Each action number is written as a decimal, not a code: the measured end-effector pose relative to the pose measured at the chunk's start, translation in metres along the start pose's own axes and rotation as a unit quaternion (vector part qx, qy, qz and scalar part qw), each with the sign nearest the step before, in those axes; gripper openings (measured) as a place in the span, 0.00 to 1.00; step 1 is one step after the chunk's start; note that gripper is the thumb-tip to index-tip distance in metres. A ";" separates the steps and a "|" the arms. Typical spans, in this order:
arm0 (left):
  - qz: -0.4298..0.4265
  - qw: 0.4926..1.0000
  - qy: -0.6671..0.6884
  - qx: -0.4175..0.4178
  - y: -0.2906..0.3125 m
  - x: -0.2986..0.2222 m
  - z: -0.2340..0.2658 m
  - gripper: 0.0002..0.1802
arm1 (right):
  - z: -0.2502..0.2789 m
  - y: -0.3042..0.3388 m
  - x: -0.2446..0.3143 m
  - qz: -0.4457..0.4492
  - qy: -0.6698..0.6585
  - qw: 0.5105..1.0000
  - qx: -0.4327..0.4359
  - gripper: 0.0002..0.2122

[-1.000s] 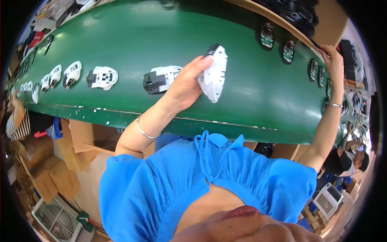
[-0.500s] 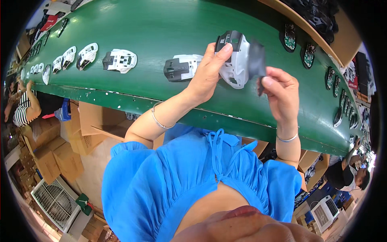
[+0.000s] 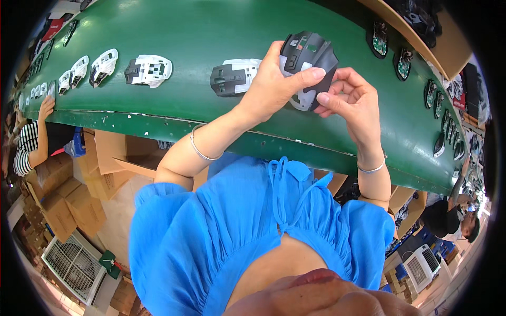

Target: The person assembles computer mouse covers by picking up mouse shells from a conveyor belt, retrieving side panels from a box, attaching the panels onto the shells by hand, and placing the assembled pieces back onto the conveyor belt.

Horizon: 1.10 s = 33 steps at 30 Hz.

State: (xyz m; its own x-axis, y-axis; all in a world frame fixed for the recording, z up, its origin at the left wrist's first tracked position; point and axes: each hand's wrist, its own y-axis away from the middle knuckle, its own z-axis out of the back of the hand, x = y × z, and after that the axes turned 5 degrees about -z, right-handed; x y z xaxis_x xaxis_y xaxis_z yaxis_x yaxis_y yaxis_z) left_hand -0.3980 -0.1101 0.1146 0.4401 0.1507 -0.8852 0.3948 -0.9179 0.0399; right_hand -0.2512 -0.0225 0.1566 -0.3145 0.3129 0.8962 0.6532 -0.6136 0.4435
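Observation:
My left hand point(image 3: 266, 92) is closed around a mouse shell point(image 3: 310, 51), held tilted above the green work surface point(image 3: 203, 31). A black cover with cut-outs lies over most of the shell, and its white plastic point(image 3: 302, 100) shows at the lower end. My left thumb presses on the cover. At the shell's lower right edge, my right hand point(image 3: 354, 100) pinches the cover between thumb and fingers. Left of my hands lies a black-and-white shell point(image 3: 227, 83), partly behind my left hand. Farther left is another black-and-white shell point(image 3: 149, 71).
More white shells point(image 3: 104, 67) run in a row to the far left, where another person's hand point(image 3: 46, 107) reaches in. Mouse bases with green circuit boards point(image 3: 403, 63) line the right side. Cardboard boxes point(image 3: 445, 39) stand beyond the far right edge and below the near edge.
The black piece that was blurred in my right hand beside the white shell now lies over it. My right hand has moved left to the shell. Shells on the surface have shifted slightly leftward.

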 end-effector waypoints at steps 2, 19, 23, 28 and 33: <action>0.002 1.000 -0.001 0.009 0.000 -0.003 0.000 0.33 | 0.004 -0.004 -0.011 0.067 -0.007 0.996 0.054 0.16; -0.106 0.949 -0.226 0.194 -0.007 -0.016 0.019 0.56 | 0.038 -0.014 -0.030 -0.010 -0.283 0.945 0.167 0.19; -0.137 0.945 -0.231 0.188 0.001 -0.008 0.008 0.56 | 0.033 -0.013 -0.037 0.024 -0.409 0.897 0.166 0.20; -0.170 0.933 -0.244 0.204 -0.001 -0.007 0.014 0.51 | 0.022 -0.008 -0.044 0.046 -0.406 0.898 0.165 0.24; -0.150 0.942 -0.233 0.191 0.005 -0.011 0.010 0.47 | 0.023 -0.008 -0.048 0.050 -0.374 0.913 0.152 0.24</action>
State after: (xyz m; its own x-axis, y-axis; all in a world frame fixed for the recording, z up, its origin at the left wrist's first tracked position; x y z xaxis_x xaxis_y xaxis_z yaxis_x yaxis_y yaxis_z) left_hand -0.4090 -0.1200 0.1195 -0.0816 0.3291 -0.9408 0.0866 -0.9380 -0.3356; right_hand -0.2258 -0.0163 0.1094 0.2422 0.7442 0.6225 0.8496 -0.4725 0.2343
